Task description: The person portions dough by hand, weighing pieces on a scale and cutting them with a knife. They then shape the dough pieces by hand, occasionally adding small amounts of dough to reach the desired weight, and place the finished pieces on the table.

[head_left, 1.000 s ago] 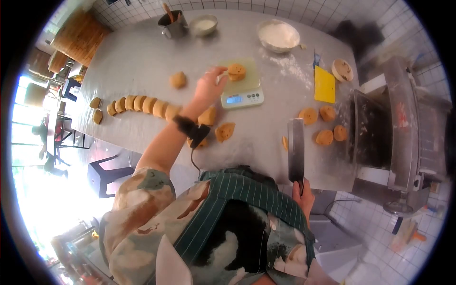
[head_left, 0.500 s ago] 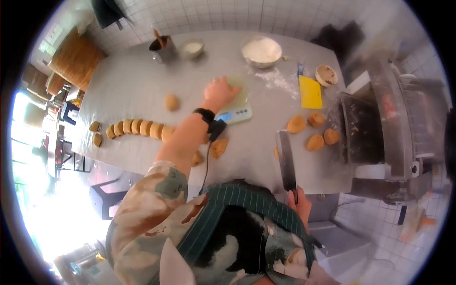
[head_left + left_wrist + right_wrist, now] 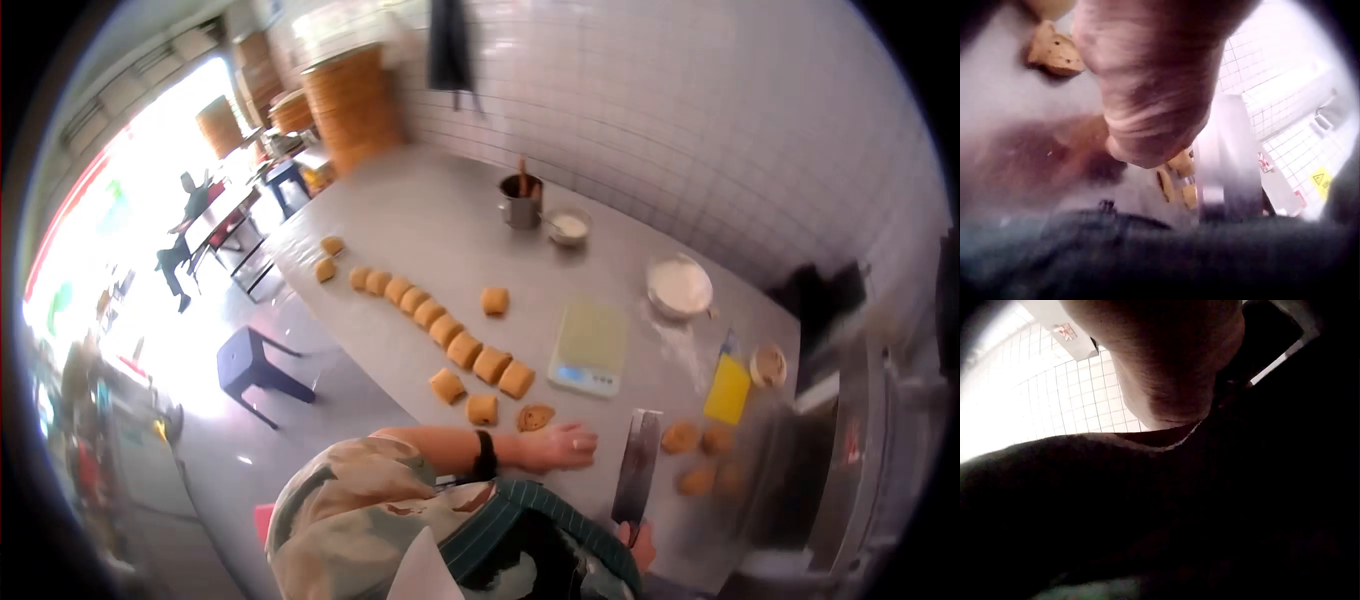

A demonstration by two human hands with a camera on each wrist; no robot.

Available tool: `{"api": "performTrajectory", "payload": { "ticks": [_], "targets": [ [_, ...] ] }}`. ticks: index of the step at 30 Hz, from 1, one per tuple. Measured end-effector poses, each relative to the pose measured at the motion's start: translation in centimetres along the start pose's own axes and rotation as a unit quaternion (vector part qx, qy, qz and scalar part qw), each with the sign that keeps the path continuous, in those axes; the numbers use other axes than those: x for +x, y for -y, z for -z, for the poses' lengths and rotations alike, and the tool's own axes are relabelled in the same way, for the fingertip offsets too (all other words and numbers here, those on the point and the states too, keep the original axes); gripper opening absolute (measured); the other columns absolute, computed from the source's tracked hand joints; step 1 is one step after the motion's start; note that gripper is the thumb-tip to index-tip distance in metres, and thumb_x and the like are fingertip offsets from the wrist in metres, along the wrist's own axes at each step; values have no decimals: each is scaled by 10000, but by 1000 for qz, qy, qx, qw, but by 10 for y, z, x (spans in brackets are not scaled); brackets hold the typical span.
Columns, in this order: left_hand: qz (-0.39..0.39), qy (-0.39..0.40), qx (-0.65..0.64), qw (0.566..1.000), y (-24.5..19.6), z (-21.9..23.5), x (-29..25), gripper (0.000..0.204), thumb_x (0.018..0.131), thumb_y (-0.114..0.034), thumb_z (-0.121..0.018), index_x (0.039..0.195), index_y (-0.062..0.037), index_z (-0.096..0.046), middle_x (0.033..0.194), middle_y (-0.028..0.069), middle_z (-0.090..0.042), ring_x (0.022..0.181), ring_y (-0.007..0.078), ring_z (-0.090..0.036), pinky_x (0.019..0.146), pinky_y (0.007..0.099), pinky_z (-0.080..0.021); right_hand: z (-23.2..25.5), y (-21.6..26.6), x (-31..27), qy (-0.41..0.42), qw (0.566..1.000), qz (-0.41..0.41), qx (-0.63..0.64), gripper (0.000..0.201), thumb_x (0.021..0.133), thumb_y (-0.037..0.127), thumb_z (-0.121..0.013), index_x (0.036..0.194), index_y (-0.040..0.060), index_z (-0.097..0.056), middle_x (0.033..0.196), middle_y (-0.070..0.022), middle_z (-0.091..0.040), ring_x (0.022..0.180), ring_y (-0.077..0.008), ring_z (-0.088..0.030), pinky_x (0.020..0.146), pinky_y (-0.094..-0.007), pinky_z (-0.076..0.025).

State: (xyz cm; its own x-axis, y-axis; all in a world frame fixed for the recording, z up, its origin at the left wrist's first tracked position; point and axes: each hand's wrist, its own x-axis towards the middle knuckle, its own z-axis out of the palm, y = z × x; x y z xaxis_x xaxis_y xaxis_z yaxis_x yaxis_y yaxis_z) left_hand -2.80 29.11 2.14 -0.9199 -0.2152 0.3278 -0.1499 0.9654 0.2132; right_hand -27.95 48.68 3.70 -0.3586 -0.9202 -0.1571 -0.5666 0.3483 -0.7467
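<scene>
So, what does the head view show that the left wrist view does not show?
Only the head view shows the whole steel table, the scale, the row of dough pieces, the flour bowl, the yellow scraper and the right hand gripping the cleaver.

Only the left wrist view shows a machine's metal side and a yellow warning label beyond.

Both show the left hand resting on the table beside a speckled dough piece.
</scene>
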Motion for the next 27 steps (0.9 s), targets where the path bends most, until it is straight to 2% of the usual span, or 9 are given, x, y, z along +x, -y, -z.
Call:
{"api": "performTrajectory", "payload": {
  "ticks": [1, 7, 10, 14, 16, 18, 21, 25, 27],
  "targets": [
    [13, -12, 17, 1000, -6, 8, 1, 462, 772, -67, -631, 1221, -44, -523, 1290, 202, -454, 1207, 382, -448, 998, 468, -388, -11, -26, 12, -2, 999, 31, -18, 333, 873, 253, -602, 1146, 66, -571, 742, -163, -626, 665, -325, -626, 620, -385, -489],
    [327, -111, -97, 934, -42, 25, 8, 514, 788, -216, -685, 1237, -41, -508, 1281, 223, -459, 1183, 386, -474, 980, 455, -411, -9, 48, 19, -45, 994, 81, -64, 340, 833, 201, -631, 1099, -1, -568, 775, -153, -622, 711, -288, -613, 705, -370, -482],
    [402, 35, -96, 910, -33, 3, 9, 432, 812, -217, -639, 1183, -33, -516, 1225, 210, -495, 1110, 383, -513, 933, 463, -438, -15, 49, 29, -16, 991, 108, -72, 340, 832, 208, -635, 1101, 11, -569, 784, -154, -624, 724, -293, -613, 709, -375, -483],
    [273, 34, -79, 958, -26, -12, 0, 367, 740, -197, -666, 1060, -65, -543, 1076, 170, -551, 1011, 351, -554, 841, 453, -466, -34, 16, 50, 8, 990, 115, -81, 340, 832, 217, -643, 1105, 29, -569, 797, -155, -625, 745, -302, -612, 715, -383, -483],
    [220, 41, -70, 972, -24, -11, -4, 337, 743, -185, -654, 1039, -69, -543, 1070, 168, -547, 1005, 344, -555, 835, 447, -466, -58, -30, 79, 40, 999, 18, 1, 326, 831, 249, -658, 1080, 53, -580, 808, -163, -622, 739, -331, -603, 701, -407, -476],
    [103, -62, -13, 993, -24, -13, -4, 315, 749, -185, -646, 1029, -82, -543, 1080, 161, -544, 992, 330, -552, 828, 447, -457, -62, -48, 82, 36, 999, 14, -27, 324, 835, 251, -652, 1082, 54, -579, 804, -165, -621, 737, -335, -604, 695, -408, -476],
    [109, -45, -17, 993, -28, 12, 3, 278, 835, -149, -570, 1088, -48, -515, 1183, 187, -511, 1137, 324, -505, 928, 439, -409, -51, -21, 64, 31, 998, 25, -57, 321, 842, 255, -643, 1084, 54, -578, 798, -168, -621, 733, -341, -606, 686, -409, -477],
    [43, -74, 52, 995, -2, -19, -6, 356, 759, -212, -641, 1078, -98, -532, 1116, 145, -535, 1081, 296, -526, 838, 426, -438, -48, -8, 58, 26, 996, 23, -77, 318, 851, 260, -632, 1087, 55, -576, 790, -172, -620, 727, -349, -609, 674, -411, -477],
    [90, 42, -7, 995, -4, -8, -6, 379, 847, -186, -566, 1193, -53, -493, 1251, 185, -482, 1169, 317, -488, 918, 425, -406, -48, -3, 59, 20, 996, 21, -85, 316, 856, 263, -626, 1088, 55, -576, 787, -174, -619, 724, -352, -611, 668, -412, -478]
  ]
}}
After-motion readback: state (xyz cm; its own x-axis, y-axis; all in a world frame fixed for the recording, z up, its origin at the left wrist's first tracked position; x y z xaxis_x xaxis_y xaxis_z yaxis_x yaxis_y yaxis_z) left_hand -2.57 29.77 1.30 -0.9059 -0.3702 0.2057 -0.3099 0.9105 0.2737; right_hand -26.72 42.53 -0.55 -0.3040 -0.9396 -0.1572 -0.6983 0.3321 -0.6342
